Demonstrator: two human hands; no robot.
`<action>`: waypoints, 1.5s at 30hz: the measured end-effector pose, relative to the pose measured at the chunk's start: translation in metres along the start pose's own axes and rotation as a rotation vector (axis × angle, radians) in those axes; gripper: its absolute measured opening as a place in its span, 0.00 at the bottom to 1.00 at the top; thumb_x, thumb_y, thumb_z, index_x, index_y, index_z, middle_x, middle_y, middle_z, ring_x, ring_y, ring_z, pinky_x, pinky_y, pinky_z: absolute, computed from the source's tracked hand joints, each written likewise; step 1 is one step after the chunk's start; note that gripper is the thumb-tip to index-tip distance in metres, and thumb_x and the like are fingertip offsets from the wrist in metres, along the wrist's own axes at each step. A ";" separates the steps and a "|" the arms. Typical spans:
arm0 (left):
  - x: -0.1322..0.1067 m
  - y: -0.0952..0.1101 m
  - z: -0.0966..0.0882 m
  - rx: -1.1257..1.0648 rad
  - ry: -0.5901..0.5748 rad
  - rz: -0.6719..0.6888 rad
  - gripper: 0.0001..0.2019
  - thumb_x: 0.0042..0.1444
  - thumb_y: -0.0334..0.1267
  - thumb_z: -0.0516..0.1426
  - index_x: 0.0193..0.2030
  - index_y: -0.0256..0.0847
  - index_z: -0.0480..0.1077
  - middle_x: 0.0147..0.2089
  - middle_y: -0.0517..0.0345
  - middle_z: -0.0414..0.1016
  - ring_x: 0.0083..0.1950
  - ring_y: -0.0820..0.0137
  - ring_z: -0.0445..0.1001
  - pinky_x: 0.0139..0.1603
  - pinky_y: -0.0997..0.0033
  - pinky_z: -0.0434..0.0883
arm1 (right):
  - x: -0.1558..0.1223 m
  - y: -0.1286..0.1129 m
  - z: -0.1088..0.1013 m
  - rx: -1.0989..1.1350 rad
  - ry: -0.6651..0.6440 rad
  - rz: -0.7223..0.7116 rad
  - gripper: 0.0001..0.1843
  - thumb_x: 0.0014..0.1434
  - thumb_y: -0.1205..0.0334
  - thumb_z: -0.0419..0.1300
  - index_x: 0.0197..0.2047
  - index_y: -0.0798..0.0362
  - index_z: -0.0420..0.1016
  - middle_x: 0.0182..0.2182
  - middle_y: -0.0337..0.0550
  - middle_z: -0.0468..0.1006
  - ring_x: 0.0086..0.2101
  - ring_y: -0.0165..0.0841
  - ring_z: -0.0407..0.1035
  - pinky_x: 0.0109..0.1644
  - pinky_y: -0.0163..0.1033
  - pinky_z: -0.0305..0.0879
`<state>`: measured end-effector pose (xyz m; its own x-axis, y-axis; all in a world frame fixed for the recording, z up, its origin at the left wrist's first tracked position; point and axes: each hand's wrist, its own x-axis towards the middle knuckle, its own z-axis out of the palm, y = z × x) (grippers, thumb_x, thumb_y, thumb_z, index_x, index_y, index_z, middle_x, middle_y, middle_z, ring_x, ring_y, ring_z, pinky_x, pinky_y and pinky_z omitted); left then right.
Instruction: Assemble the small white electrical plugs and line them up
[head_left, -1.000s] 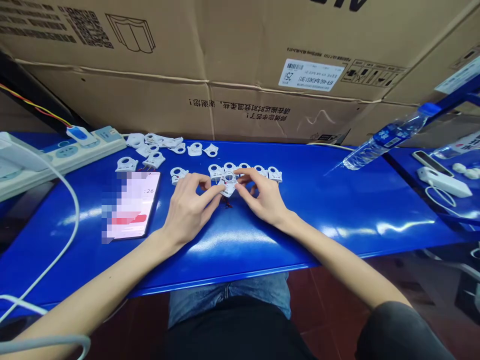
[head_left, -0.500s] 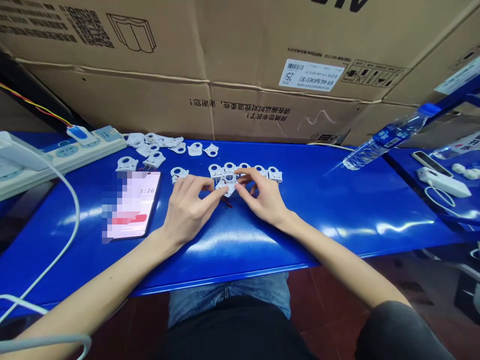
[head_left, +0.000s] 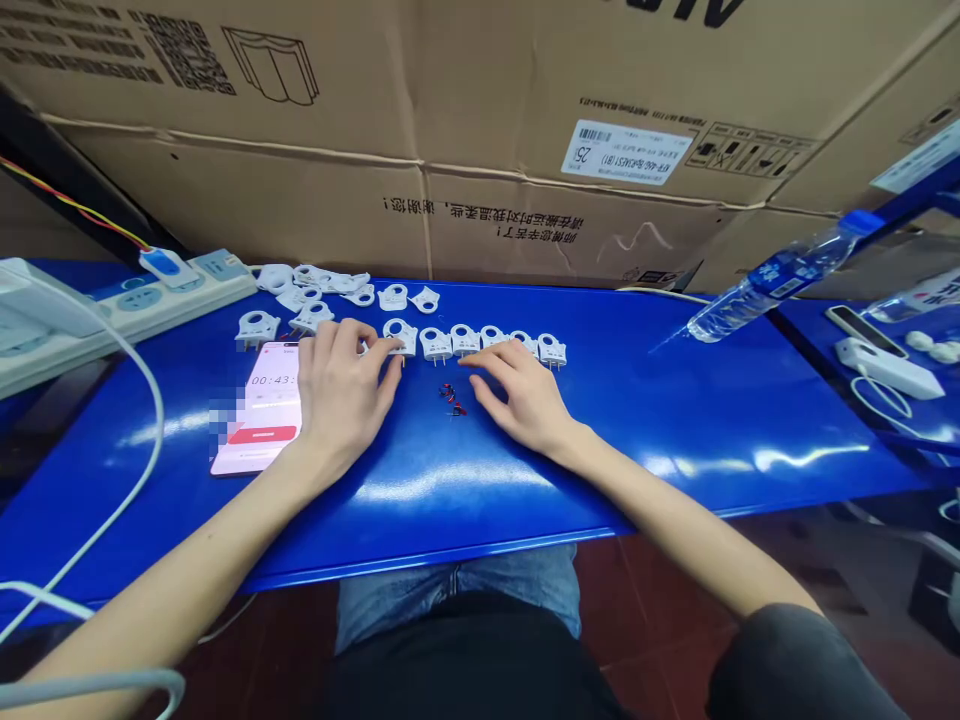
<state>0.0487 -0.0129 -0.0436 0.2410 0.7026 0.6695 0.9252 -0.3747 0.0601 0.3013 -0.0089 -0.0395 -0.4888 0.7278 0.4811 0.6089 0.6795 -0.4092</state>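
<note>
My left hand (head_left: 341, 395) reaches over the phone's right side. Its thumb and index finger pinch the lower left edge of a white ring-topped plug piece (head_left: 402, 335), which stands at the left end of a row. Further right, my right hand (head_left: 525, 395) holds nothing; its thumb and fingers are apart, just in front of the row. More plug pieces in that row, such as the white plug piece (head_left: 436, 344), have metal prongs pointing toward me. Small red and black parts (head_left: 451, 397) lie on the blue table between my hands.
A lit phone (head_left: 255, 440) lies at left, partly under my left hand. Behind it are a loose group of white pieces (head_left: 304, 285) and a power strip (head_left: 187, 290). A cardboard box (head_left: 480, 130) walls the back. A water bottle (head_left: 780, 275) leans at right.
The plug piece held between both hands has moved left to the end of the row. My left hand moved left with it, while the right hand let go and stayed near its place.
</note>
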 end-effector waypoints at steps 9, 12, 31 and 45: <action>-0.003 0.000 0.009 0.071 -0.104 -0.008 0.10 0.70 0.43 0.56 0.45 0.41 0.77 0.44 0.48 0.74 0.48 0.54 0.70 0.44 0.53 0.64 | -0.001 0.000 -0.002 -0.054 -0.169 -0.044 0.12 0.74 0.61 0.56 0.54 0.50 0.79 0.46 0.48 0.81 0.48 0.39 0.74 0.50 0.43 0.73; -0.002 0.001 0.008 0.061 -0.081 -0.013 0.10 0.71 0.42 0.55 0.46 0.41 0.76 0.44 0.48 0.75 0.48 0.54 0.70 0.45 0.53 0.64 | -0.001 0.001 -0.001 -0.050 -0.209 -0.083 0.12 0.75 0.62 0.56 0.56 0.50 0.78 0.47 0.47 0.81 0.48 0.38 0.73 0.49 0.42 0.72; 0.005 0.021 0.011 0.076 -0.223 0.105 0.12 0.72 0.38 0.53 0.51 0.40 0.77 0.52 0.45 0.78 0.51 0.53 0.73 0.46 0.54 0.66 | 0.002 -0.005 -0.007 0.003 -0.389 -0.090 0.07 0.73 0.59 0.60 0.48 0.52 0.77 0.44 0.47 0.81 0.45 0.38 0.73 0.47 0.41 0.69; -0.002 0.025 0.007 -0.122 -0.076 0.136 0.11 0.71 0.34 0.53 0.53 0.43 0.75 0.52 0.47 0.75 0.46 0.62 0.74 0.45 0.61 0.69 | 0.006 0.000 -0.015 0.195 -0.029 0.011 0.06 0.72 0.61 0.57 0.47 0.48 0.75 0.42 0.43 0.81 0.41 0.36 0.74 0.48 0.44 0.71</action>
<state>0.0739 -0.0192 -0.0484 0.3872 0.6822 0.6202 0.8412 -0.5368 0.0652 0.3081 -0.0061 -0.0249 -0.5024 0.7357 0.4543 0.4832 0.6746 -0.5581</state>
